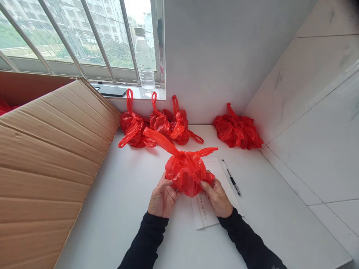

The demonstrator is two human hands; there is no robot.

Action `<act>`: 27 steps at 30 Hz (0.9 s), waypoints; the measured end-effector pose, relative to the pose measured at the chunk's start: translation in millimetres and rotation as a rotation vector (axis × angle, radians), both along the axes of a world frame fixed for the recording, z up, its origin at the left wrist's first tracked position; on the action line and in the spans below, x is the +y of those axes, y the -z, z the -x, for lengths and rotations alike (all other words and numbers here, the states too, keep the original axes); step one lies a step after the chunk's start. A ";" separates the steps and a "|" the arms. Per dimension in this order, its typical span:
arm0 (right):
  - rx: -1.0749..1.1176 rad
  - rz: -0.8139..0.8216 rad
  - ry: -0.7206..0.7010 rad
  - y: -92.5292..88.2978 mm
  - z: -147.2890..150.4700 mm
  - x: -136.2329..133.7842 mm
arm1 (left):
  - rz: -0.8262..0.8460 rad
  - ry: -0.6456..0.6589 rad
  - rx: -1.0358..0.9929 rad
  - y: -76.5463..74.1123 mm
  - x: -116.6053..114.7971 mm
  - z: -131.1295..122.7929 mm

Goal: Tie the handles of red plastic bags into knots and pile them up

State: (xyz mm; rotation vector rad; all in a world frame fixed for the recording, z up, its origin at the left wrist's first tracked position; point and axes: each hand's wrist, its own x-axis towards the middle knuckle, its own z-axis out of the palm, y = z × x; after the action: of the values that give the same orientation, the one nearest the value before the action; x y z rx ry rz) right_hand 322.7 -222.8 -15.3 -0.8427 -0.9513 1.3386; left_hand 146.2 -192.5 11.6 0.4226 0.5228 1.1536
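A bulging red plastic bag [185, 170] with its handles tied and sticking out sits on the white table [120, 209], above a sheet of printed paper [206, 211]. My left hand [162, 198] grips the bag's lower left side with curled fingers. My right hand [217, 196] pinches its lower right side. Both arms wear black sleeves.
Three tied red bags [157, 125] lie against the back wall, another red bag [238, 129] is in the right corner. A black pen [231, 181] lies right of the paper. A large cardboard box [47, 157] stands at left. A water bottle [145, 61] and a phone [110, 90] rest on the windowsill.
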 end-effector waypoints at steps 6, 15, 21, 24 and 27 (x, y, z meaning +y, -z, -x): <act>0.084 -0.007 -0.103 -4.0 -2.2 -0.9 | 0.008 -0.001 0.013 -3.1 -1.4 -1.0; 0.097 -0.022 -0.141 -12.8 -1.5 -1.6 | 0.022 -0.016 0.044 -5.1 -3.2 -2.0; 0.022 -0.068 -0.175 -17.5 -1.4 -2.6 | 0.024 -0.001 0.064 -3.3 -2.9 -2.1; -0.029 -0.074 -0.165 -17.8 -1.0 -2.8 | 0.018 0.013 0.077 -2.8 -2.7 -2.6; -0.061 -0.052 -0.126 -17.6 -0.2 -2.8 | 0.007 0.025 0.091 -3.5 -2.8 -3.5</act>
State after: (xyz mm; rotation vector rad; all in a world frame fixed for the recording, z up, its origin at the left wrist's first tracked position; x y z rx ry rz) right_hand 322.9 -225.6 2.3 -0.7988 -1.0975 1.3961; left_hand 149.7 -195.4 15.1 0.4758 0.5992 1.1119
